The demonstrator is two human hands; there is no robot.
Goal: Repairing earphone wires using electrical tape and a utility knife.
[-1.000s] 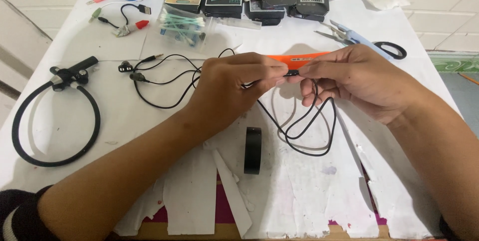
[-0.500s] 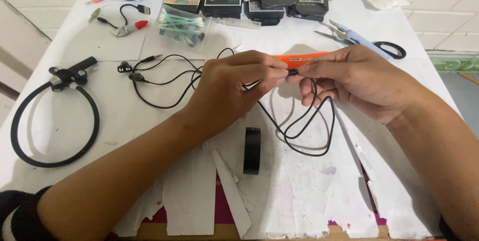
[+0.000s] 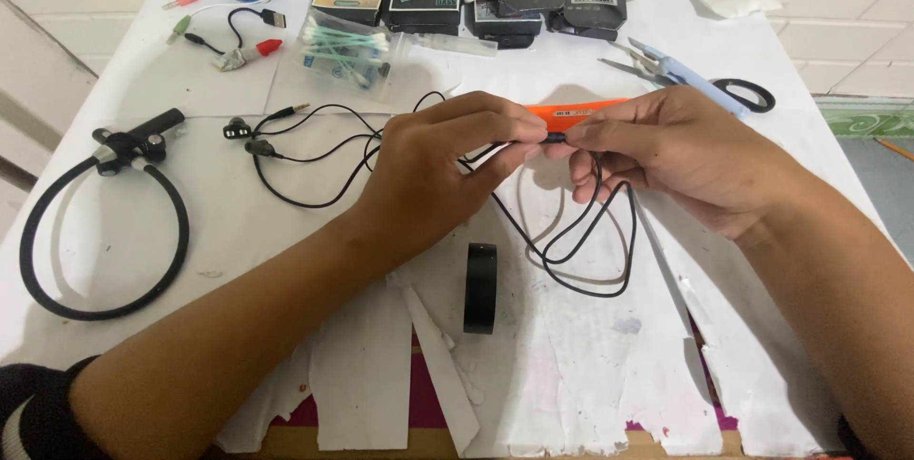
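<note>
Black earphone cable [image 3: 571,231] was pinched between the left hand [image 3: 438,170] and right hand [image 3: 666,150], both closed on it above the desk [image 3: 238,231]. Its loop drooped beside a tape roll [image 3: 480,287], an orange tool [image 3: 571,115] lying just behind the fingers.

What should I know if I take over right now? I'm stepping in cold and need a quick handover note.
Left hand: fingers pinch the black earphone cable near its inline piece.
Right hand: fingers pinch the same cable just beside the left, over the orange tool lying on the table.
The cable's slack loops hang below the hands; its earbuds and plug lie to the left.
The roll of black tape stands on edge in front, untouched; the scissors lie at the far right.
Done: cable picked up, held at one spot.
Left: no tape applied yet.
</note>
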